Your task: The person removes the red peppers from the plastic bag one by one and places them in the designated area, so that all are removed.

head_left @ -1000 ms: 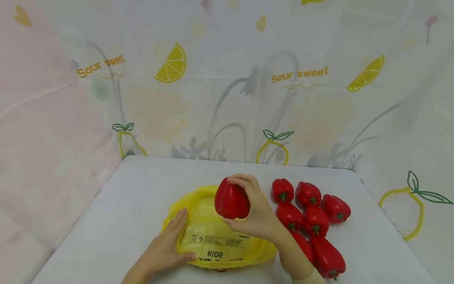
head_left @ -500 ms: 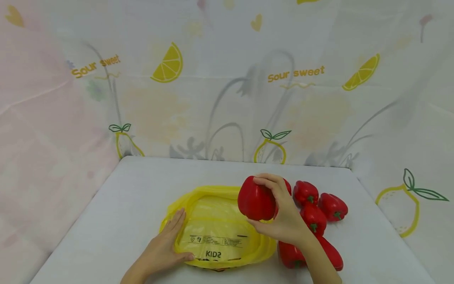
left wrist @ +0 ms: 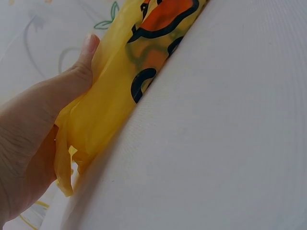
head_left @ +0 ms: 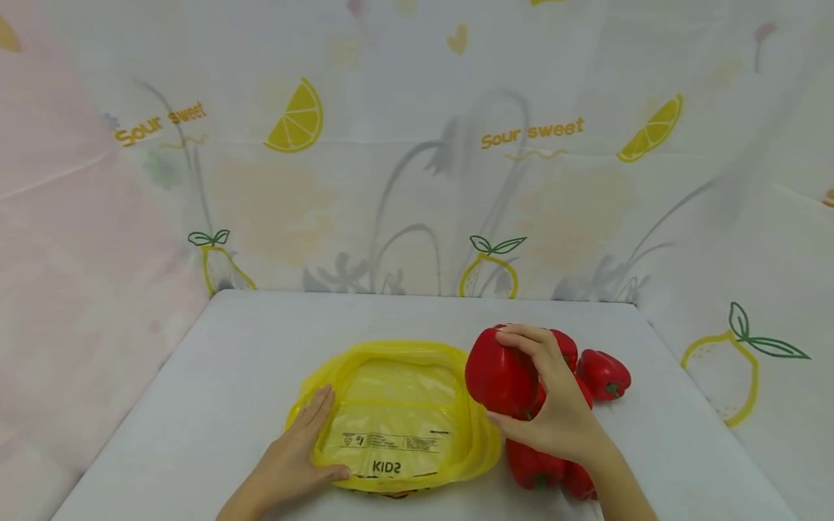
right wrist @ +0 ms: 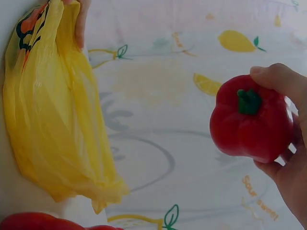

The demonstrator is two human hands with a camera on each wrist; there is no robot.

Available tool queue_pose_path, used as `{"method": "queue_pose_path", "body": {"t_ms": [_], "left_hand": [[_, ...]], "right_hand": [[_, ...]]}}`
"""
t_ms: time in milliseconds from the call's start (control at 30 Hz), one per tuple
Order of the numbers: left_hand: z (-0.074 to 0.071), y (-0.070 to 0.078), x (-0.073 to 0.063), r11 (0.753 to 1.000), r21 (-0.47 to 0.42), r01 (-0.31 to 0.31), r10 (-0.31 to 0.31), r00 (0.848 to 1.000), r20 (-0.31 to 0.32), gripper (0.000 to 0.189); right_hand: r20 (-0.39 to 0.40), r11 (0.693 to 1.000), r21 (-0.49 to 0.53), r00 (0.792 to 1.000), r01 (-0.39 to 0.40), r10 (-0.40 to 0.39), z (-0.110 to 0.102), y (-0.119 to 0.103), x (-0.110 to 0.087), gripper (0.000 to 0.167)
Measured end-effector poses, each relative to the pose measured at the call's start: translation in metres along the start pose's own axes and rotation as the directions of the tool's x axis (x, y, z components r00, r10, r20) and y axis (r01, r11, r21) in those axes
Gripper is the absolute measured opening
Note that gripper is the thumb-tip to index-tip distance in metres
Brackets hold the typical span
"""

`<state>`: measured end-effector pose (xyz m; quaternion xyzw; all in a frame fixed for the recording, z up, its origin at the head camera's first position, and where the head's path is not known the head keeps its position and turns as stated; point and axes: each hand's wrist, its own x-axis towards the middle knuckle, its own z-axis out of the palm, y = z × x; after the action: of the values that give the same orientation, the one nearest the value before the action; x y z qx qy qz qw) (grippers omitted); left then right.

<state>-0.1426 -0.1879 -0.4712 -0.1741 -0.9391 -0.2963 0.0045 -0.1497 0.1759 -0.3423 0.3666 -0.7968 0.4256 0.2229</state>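
Note:
My right hand (head_left: 554, 405) grips a red bell pepper (head_left: 498, 373) between thumb and fingers, holding it above the right rim of a yellow plastic bag (head_left: 478, 449). The right wrist view shows this pepper's green stem (right wrist: 249, 101) and smooth lobed body. My left hand (head_left: 293, 452) rests against the bag's left side, fingers fairly straight and thumb at the front rim. The bag stands with its mouth spread wide, and printing shows on its inner face. In the left wrist view, the left thumb (left wrist: 88, 52) lies along the bag's outside, beside an orange and black print.
Several more red bell peppers lie on the white table (head_left: 215, 376) to the right of the bag, partly hidden behind my right hand and arm. One pepper (head_left: 604, 374) sits at the group's right edge. A cloth backdrop (head_left: 365, 188) with lemon prints rises behind the table.
My right hand has carried the pepper from over the bag's mouth rightward, to its right rim and in front of the other peppers. The left hand stays at the bag's left side.

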Motion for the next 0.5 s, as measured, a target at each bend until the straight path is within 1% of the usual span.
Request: {"method": "queue_pose_path", "body": {"t_ms": [100, 233, 300, 500], "left_hand": [[0.0, 0.0, 0.0, 1.0, 0.003, 0.002, -0.002, 1.0, 0.002, 0.119], [0.0, 0.0, 0.0, 1.0, 0.0, 0.007, -0.007, 1.0, 0.005, 0.12], [-0.001, 0.001, 0.0, 1.0, -0.002, 0.01, -0.01, 1.0, 0.01, 0.12], [0.0, 0.0, 0.001, 1.0, -0.001, 0.021, -0.021, 0.999, 0.025, 0.119]], "right_hand": [[-0.008, 1.0, -0.024, 1.0, -0.005, 0.005, -0.007, 0.0, -0.004, 0.097], [-0.013, 0.997, -0.051, 0.999, -0.051, 0.05, -0.019, 0.0, -0.012, 0.097], [-0.022, 0.996, -0.066, 0.998, -0.058, 0.056, -0.025, 0.0, -0.016, 0.098], [-0.053, 0.992, -0.122, 0.999, -0.02, 0.013, -0.042, 0.006, -0.028, 0.102]]}}
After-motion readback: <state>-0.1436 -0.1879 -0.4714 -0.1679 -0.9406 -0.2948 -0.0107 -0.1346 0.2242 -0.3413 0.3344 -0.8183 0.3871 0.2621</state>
